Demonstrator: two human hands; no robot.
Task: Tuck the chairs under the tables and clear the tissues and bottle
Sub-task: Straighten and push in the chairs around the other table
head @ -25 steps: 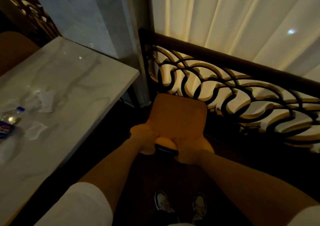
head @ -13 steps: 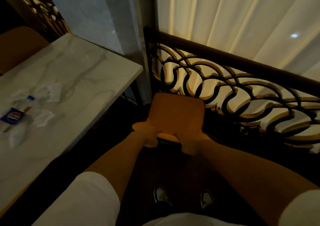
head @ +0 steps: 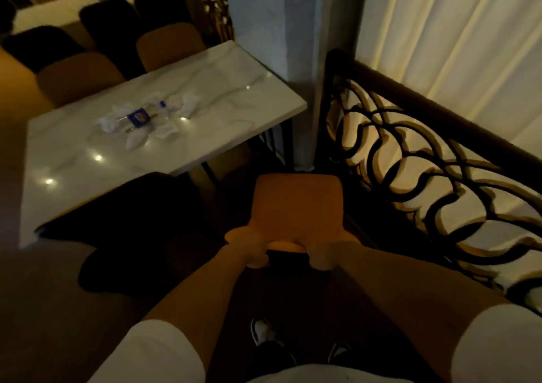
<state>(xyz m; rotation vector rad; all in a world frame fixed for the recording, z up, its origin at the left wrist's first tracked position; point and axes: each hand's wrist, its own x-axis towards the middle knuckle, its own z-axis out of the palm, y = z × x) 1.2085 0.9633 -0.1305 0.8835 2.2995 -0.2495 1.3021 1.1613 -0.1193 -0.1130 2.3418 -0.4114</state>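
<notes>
Left hand [head: 254, 250] and right hand [head: 321, 255] are both gripping the orange chair [head: 296, 206] backrest, fingers clamped over its top edge, chair sitting clear of the marble table [head: 223, 89] beside the railing [head: 425, 154], risking clipping the table leg [head: 209, 173]; bottle [head: 140, 116] and tissues [head: 167, 130] lying mid-tabletop.

The table [head: 205, 136] has a white stone top like marble, with thin grey lines in it. It is smooth and very shiny, and small lights gleam on it. The tissues [head: 164, 130] on it are soft, crumpled white paper. The bottle [head: 140, 116] among them is clear plastic with a blue label. The orange chair [head: 296, 204] looks smooth and matt, with no shine. The railing [head: 425, 160] is dark with curly bars; whether metal or wood is hard to tell. The curtain [head: 454, 39] is thin, pale cloth in soft folds.
</notes>
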